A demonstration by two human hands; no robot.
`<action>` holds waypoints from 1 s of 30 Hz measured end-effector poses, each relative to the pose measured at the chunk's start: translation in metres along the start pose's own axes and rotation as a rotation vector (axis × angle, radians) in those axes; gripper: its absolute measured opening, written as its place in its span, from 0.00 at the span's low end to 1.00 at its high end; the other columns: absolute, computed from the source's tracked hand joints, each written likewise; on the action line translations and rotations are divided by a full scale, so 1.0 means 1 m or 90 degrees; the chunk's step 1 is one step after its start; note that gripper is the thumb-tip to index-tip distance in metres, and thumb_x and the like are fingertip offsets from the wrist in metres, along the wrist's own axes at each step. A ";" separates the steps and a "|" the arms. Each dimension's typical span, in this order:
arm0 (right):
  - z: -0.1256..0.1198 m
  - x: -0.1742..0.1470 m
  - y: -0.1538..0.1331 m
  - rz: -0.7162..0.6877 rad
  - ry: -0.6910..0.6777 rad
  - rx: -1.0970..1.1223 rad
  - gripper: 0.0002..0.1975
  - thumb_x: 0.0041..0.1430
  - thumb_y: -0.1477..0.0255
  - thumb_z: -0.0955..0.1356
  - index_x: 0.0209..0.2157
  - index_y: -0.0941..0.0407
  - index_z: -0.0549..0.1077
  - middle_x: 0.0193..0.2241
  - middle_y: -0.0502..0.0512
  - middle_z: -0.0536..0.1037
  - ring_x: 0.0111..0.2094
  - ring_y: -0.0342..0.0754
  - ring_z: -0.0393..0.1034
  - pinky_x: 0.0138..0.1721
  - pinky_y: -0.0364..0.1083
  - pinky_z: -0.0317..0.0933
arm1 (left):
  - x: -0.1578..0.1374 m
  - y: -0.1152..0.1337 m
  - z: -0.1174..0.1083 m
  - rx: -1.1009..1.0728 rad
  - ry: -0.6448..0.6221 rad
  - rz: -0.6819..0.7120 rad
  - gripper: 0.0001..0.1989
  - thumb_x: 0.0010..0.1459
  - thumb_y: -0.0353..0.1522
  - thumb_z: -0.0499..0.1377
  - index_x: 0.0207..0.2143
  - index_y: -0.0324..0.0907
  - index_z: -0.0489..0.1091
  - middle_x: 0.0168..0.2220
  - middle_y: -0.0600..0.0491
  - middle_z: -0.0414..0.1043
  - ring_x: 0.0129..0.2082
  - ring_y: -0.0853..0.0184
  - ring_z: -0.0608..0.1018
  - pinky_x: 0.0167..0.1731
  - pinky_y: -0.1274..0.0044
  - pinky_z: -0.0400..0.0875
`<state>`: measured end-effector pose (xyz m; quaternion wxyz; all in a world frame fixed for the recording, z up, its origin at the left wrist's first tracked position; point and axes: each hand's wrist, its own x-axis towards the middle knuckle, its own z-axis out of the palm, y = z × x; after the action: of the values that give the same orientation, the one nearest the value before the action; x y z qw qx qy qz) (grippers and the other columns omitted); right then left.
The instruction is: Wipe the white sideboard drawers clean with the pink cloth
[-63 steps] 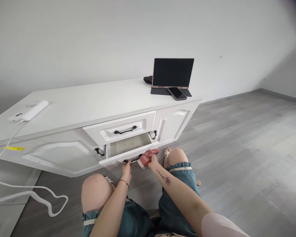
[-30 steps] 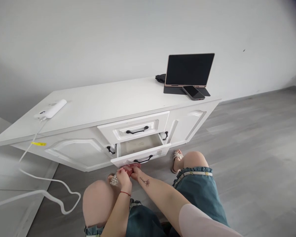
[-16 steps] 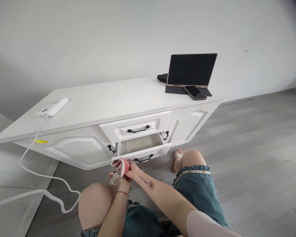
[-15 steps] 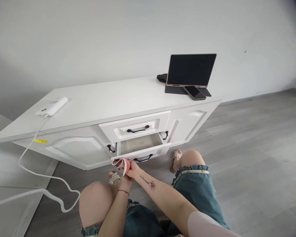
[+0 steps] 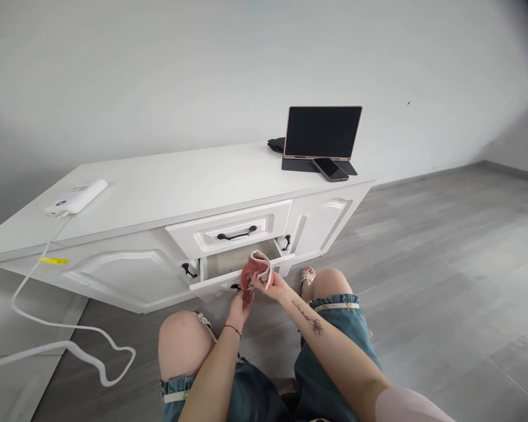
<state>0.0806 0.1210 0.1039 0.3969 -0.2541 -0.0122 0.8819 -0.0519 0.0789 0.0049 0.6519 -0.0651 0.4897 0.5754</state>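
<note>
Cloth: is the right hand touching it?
Touching. The head view shows the right hand gripping the red cloth, with fingers lying over its fabric.

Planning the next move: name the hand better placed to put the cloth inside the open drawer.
Probably the right hand: it holds the red cloth at the rim of the open drawer; the left hand sits lower.

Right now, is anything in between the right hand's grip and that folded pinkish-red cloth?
No, nothing visible: the right hand has its grip directly on the folded pinkish-red cloth with whitish edges. The left hand is just below, close to the curved black drawer handle, but whether it touches the cloth is unclear.
</note>
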 end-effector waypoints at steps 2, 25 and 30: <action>-0.007 -0.013 -0.021 -0.010 0.035 -0.006 0.07 0.54 0.83 0.60 0.31 0.58 0.66 0.29 0.51 0.71 0.25 0.39 0.67 0.24 0.38 0.65 | 0.001 0.001 -0.001 -0.002 0.005 -0.008 0.08 0.62 0.23 0.56 0.30 0.40 0.70 0.25 0.51 0.74 0.26 0.69 0.79 0.31 0.79 0.76; -0.042 -0.017 0.007 -0.597 0.376 -1.266 0.31 0.54 0.82 0.60 0.60 0.58 0.68 0.58 0.69 0.63 0.56 0.57 0.66 0.54 0.55 0.66 | -0.009 0.000 -0.005 -0.003 -0.004 0.012 0.08 0.60 0.23 0.59 0.28 0.40 0.70 0.27 0.51 0.77 0.24 0.72 0.79 0.26 0.82 0.75; -0.012 0.006 0.054 -0.568 0.245 -1.270 0.34 0.53 0.84 0.60 0.63 0.58 0.65 0.57 0.69 0.65 0.57 0.57 0.64 0.57 0.57 0.63 | -0.011 -0.002 -0.003 0.008 0.002 0.016 0.08 0.60 0.23 0.59 0.27 0.39 0.71 0.25 0.52 0.76 0.23 0.71 0.78 0.27 0.80 0.75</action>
<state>0.0454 0.0859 0.0788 0.2912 -0.5651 -0.7454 0.2005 -0.0508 0.0689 0.0100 0.6443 -0.0559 0.4952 0.5801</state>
